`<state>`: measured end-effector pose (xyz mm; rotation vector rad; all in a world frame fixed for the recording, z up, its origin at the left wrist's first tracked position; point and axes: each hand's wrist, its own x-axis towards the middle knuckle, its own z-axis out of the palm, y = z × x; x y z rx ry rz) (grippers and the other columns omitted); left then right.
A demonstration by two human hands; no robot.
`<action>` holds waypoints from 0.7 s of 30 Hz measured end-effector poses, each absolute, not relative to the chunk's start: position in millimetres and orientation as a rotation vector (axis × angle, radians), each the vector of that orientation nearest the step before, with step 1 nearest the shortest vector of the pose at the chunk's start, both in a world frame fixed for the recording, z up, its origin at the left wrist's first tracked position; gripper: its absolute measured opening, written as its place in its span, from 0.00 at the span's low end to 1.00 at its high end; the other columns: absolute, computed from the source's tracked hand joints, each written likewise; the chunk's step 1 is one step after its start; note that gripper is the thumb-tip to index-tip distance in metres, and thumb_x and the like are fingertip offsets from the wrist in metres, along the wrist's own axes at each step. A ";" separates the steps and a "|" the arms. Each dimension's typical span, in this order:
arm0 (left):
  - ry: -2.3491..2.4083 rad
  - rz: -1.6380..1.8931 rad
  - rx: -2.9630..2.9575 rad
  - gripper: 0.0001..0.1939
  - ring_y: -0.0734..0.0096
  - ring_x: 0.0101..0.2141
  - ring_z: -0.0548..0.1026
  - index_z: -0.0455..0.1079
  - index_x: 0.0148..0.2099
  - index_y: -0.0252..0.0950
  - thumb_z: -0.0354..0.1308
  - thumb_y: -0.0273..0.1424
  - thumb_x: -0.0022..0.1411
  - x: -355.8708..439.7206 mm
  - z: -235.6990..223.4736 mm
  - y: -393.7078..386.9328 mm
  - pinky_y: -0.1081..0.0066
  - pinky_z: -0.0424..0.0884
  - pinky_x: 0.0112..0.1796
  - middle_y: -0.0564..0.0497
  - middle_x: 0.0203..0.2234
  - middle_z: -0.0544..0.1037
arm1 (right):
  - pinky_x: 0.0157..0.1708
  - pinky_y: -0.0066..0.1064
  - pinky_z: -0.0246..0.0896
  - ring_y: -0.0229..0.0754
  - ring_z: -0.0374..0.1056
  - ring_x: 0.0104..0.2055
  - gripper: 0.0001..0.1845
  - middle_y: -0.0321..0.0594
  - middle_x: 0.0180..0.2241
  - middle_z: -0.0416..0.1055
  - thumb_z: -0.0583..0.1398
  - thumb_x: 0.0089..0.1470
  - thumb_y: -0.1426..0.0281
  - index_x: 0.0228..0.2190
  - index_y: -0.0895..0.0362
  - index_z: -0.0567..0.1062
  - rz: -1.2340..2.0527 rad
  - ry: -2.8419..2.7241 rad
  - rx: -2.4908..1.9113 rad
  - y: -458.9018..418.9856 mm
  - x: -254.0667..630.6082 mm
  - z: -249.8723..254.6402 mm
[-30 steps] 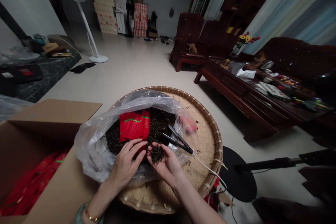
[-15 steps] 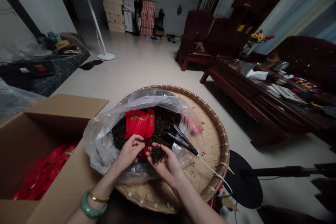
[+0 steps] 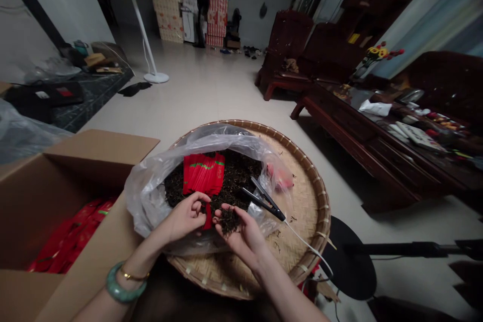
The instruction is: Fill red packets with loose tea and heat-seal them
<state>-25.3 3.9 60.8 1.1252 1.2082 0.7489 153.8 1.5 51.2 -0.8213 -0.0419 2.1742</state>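
Note:
My left hand [image 3: 189, 217] is closed around a small red tea packet [image 3: 207, 216], its narrow side showing past my fingers. Cupped palm up beside it, my right hand [image 3: 241, 234] holds a clump of dark loose tea leaves [image 3: 228, 220]. Both hands are over the near side of a clear plastic bag [image 3: 145, 186], spread open around a heap of loose tea [image 3: 241, 163]. A fanned stack of red packets [image 3: 204, 173] lies on that heap. A black hair straightener [image 3: 266, 201], jaws apart, rests at the bag's right side.
The bag sits in a round woven bamboo tray [image 3: 320, 186]. At left, an open cardboard box [image 3: 101, 148] contains red packets [image 3: 75, 236]. A white cord [image 3: 305, 246] runs over the tray's rim. A black round stand base [image 3: 350, 261] is at right; a low wooden table [image 3: 339, 136] stands beyond.
My left hand has shifted slightly, and the red packet at its fingers shows more clearly. My right hand still cups the tea leaves. The whole view has moved a little.

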 end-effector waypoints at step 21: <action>1.133 0.784 1.192 0.38 0.75 0.22 0.68 0.55 0.61 0.29 0.54 0.29 0.46 30.8 50.6 23.7 0.76 0.67 0.23 0.51 0.28 0.70 | 0.39 0.29 0.66 0.37 0.71 0.34 0.11 0.40 0.31 0.75 0.63 0.42 0.79 0.33 0.63 0.74 2.105 -0.624 -0.910 19.9 201.4 113.6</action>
